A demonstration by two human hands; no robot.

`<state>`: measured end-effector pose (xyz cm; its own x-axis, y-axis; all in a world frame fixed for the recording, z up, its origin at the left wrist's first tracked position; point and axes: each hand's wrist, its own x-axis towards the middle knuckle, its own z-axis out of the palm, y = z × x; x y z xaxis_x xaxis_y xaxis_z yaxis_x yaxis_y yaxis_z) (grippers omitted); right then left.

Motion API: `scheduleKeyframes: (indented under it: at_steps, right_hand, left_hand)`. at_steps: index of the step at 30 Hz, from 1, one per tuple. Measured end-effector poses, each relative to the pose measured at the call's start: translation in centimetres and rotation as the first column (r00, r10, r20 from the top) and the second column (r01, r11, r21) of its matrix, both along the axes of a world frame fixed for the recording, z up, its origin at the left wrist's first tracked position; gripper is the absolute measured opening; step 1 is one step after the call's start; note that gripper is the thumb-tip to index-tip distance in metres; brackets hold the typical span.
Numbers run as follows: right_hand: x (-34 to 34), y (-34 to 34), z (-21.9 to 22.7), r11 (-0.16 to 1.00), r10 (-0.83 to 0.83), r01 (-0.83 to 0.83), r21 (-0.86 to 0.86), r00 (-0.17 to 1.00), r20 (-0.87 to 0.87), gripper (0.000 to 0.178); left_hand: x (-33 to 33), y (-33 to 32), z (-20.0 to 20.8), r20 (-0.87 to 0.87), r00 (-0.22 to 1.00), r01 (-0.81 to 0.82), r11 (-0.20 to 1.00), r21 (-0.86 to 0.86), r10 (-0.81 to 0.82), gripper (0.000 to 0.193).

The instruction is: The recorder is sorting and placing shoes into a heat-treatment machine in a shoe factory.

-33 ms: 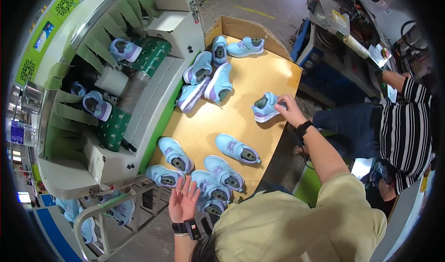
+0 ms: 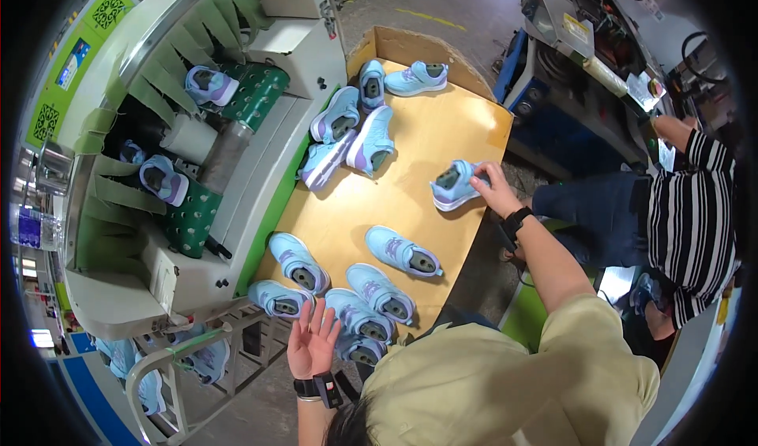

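The right hand (image 2: 496, 191) grips a blue shoe (image 2: 452, 195) by one end, over the counter's (image 2: 316, 217) right side; the left hand (image 2: 313, 353) is empty, palm spread; the shoe looks light, soft-topped, firmer-soled, probably best pinched at that end.

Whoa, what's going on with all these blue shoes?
A person's right hand holds one end of a light-blue and purple shoe by the right edge of a tan, wooden-looking table. The open left hand, palm up, is beside the light-blue shoes at the table's near end. More shoes lie toward the far end, and others sit inside a white and green machine on the left.
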<state>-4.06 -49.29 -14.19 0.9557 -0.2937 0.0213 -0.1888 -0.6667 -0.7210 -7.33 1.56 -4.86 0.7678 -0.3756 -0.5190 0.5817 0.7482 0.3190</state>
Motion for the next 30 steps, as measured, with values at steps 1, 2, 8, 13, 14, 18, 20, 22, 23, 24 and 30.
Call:
scheduleKeyframes:
  at_steps: [1,2,8,13,14,18,20,22,23,24,30]
  right_hand:
    - [-0.5,0.1,-0.5,0.99,-0.069,0.065,0.128,0.997,0.021,0.034]
    - [-1.2,0.7,-1.3,0.988,-0.073,0.07,0.134,0.997,0.017,0.034]
    - [-0.4,6.9,-3.6,0.808,-0.589,0.584,0.084,0.805,0.069,0.077]
    - [0.9,7.9,-0.9,0.875,-0.266,0.259,0.409,0.963,-0.04,0.06]
    - [0.0,8.2,-2.8,0.895,-0.031,0.02,0.445,0.999,0.017,0.064]
    - [-2.5,17.3,0.2,0.809,0.329,-0.291,0.51,0.944,0.017,0.071]
    - [-4.3,19.5,-1.4,0.907,0.181,-0.179,0.382,0.983,0.03,0.081]
    - [-5.5,19.4,-1.6,0.9,0.058,-0.061,0.432,0.998,0.02,0.083]
    - [-6.2,20.0,-1.9,0.919,0.001,-0.019,0.395,0.999,0.046,0.083]
    - [-6.7,20.7,-2.1,0.934,-0.041,0.013,0.358,0.997,0.071,0.082]
    - [-8.9,22.8,-3.3,0.925,-0.323,0.293,0.241,0.942,0.095,0.075]
  left_hand:
    - [-0.1,0.0,0.0,-0.001,1.0,-0.004,1.0,0.01,0.004,0.049]
    - [-0.2,0.2,0.0,-0.005,1.0,0.0,1.0,0.017,0.0,0.049]
    - [0.0,-0.7,0.1,0.035,0.999,0.017,0.999,0.033,-0.018,0.051]
    - [1.6,-3.7,0.4,0.089,0.954,0.271,0.951,0.148,-0.286,0.054]
    - [1.8,-4.8,0.6,0.14,0.913,0.334,0.898,0.286,-0.384,0.056]
    - [1.3,-4.1,-2.0,0.169,0.234,-0.052,0.161,0.986,-0.957,0.069]
    - [1.1,-5.6,-2.9,-0.032,0.046,-0.101,-0.037,0.994,-0.998,0.085]
    - [1.6,-8.3,-2.4,-0.208,-0.113,-0.294,-0.167,0.941,-0.972,0.087]
    - [2.0,-8.6,-2.7,-0.172,-0.115,-0.31,-0.129,0.942,-0.978,0.088]
    - [2.2,-8.8,-3.1,-0.136,-0.104,-0.32,-0.096,0.943,-0.985,0.089]
    - [2.7,-12.1,-2.0,0.018,0.085,-0.202,0.0,0.979,-0.996,0.078]
